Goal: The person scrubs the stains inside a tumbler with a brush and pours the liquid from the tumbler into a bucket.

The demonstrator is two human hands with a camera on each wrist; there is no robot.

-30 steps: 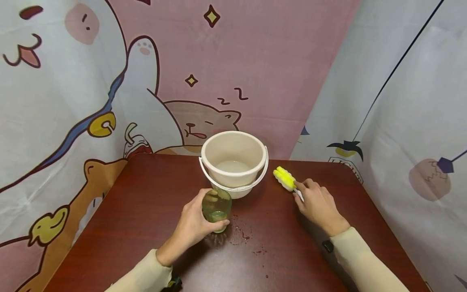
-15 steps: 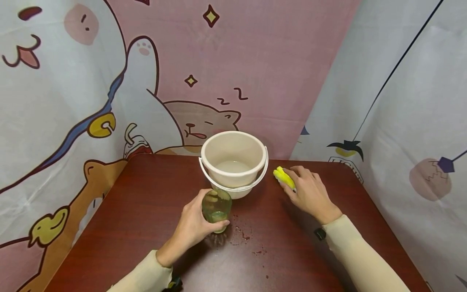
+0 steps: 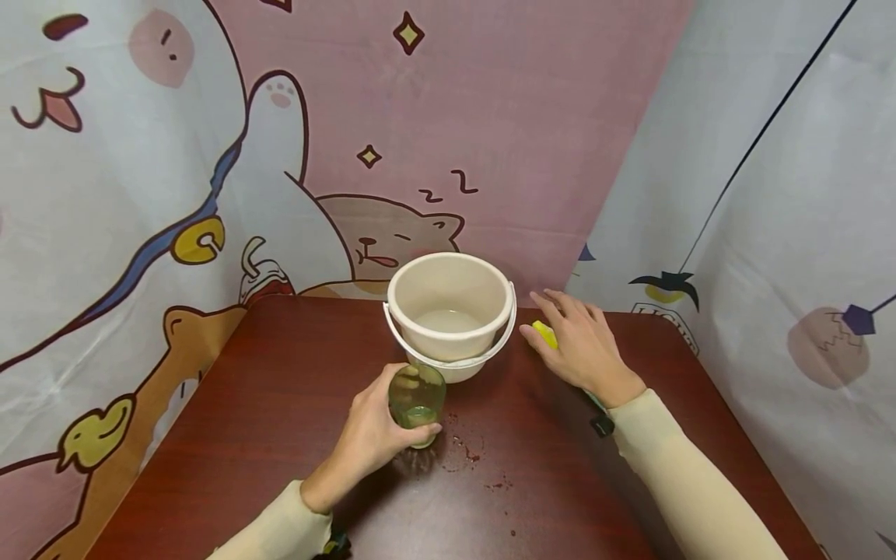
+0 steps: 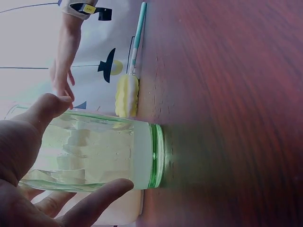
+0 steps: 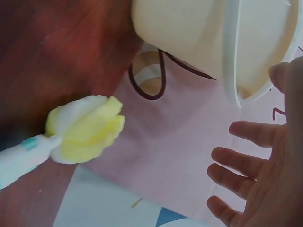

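My left hand [image 3: 374,428] grips a green see-through glass [image 3: 418,393] around its side. The glass stands upright, its base at the tabletop, just in front of a cream bucket [image 3: 448,342]. In the left wrist view, the thumb and fingers curve round the glass [image 4: 94,151]. My right hand [image 3: 584,350] hovers above a sponge cup brush [image 3: 544,334], fingers spread and holding nothing. The right wrist view shows the brush's yellow and white sponge head [image 5: 87,130] lying apart from the fingers. From the head view, the hand hides most of the brush.
The bucket's white handle [image 3: 455,363] hangs down its front. Small wet-looking reddish specks [image 3: 467,451] dot the dark red table [image 3: 294,412] right of the glass. A printed cartoon cloth [image 3: 504,117] hangs behind the table and along its sides.
My right hand went from touching the brush near its handle to hovering over its sponge head, moving forward and left with fingers spreading. The left hand and glass stayed in place.
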